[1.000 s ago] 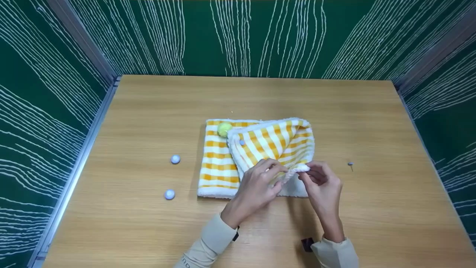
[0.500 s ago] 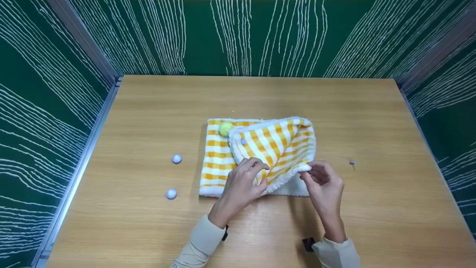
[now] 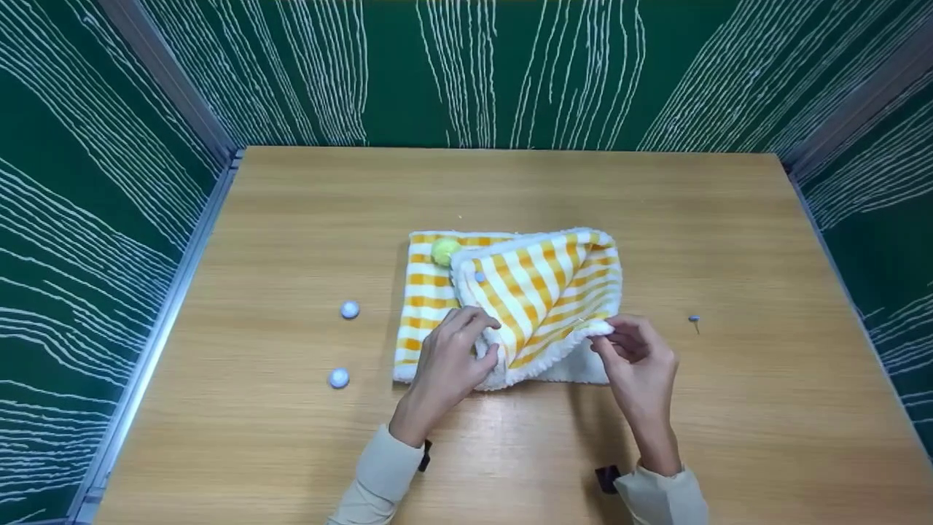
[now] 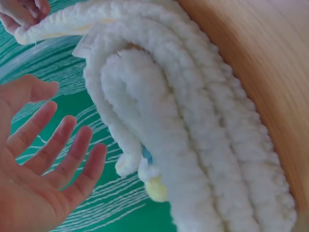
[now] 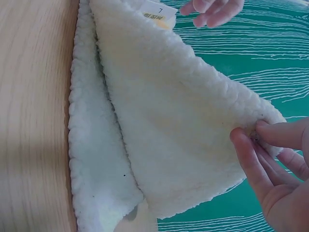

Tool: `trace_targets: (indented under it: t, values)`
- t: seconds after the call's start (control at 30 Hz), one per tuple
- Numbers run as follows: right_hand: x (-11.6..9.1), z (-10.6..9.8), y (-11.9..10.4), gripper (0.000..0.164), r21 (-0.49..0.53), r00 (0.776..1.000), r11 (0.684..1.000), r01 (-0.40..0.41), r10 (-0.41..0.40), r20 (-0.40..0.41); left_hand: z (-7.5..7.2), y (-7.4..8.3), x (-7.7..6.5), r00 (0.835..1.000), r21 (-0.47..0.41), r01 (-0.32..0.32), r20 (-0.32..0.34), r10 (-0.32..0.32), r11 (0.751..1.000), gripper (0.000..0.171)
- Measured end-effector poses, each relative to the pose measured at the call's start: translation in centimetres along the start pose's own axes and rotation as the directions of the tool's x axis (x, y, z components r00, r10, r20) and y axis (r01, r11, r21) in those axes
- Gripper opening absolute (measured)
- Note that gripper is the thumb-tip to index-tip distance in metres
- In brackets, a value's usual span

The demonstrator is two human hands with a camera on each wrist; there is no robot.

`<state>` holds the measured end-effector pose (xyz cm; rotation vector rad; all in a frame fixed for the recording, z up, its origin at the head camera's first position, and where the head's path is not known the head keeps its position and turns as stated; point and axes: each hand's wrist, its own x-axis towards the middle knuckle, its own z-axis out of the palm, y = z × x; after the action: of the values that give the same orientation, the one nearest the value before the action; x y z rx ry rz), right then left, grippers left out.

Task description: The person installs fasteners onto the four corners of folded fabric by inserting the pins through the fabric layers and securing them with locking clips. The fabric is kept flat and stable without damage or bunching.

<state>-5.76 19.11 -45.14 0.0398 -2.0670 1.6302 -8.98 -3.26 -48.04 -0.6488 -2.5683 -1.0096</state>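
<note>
Yellow-and-white checked cloth point(image 3: 517, 299), mid-tabletop point(image 3: 466, 189); yellow-green ball point(image 3: 444, 251) on its far-left part. Head view: right hand point(image 3: 640, 357) pinches a lifted corner; left hand point(image 3: 448, 357) sits over the near-left part. Left wrist: left fingers point(image 4: 49, 144) spread, gripping nothing, beside stacked fleecy layers. Right wrist: fingers clamped on that corner, fleecy underside exposed. My reading: folding partway; layers stacked, raised flap left to flatten.

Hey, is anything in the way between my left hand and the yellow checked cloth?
Nothing visible stands between your left hand and the yellow checked cloth. The left wrist view shows no object between the spread fingers and the cloth. The two pale balls lie left of that hand.
</note>
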Motion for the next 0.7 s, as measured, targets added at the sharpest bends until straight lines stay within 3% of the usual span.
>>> trace_targets:
  t: [0.3,0.7]
  values:
    - [-0.1,0.0,0.5,0.015,0.014,1.0,1.0,0.014,-0.014,-0.004,-0.3,-1.4,-1.1,0.998,-0.029,0.06,-0.018,-0.06,0.998,0.015]
    - [-0.3,0.2,0.4,0.015,-0.009,1.0,1.0,0.0,0.0,0.0,-1.8,-3.4,-2.8,0.985,0.016,0.166,-0.059,-0.165,0.986,0.017]
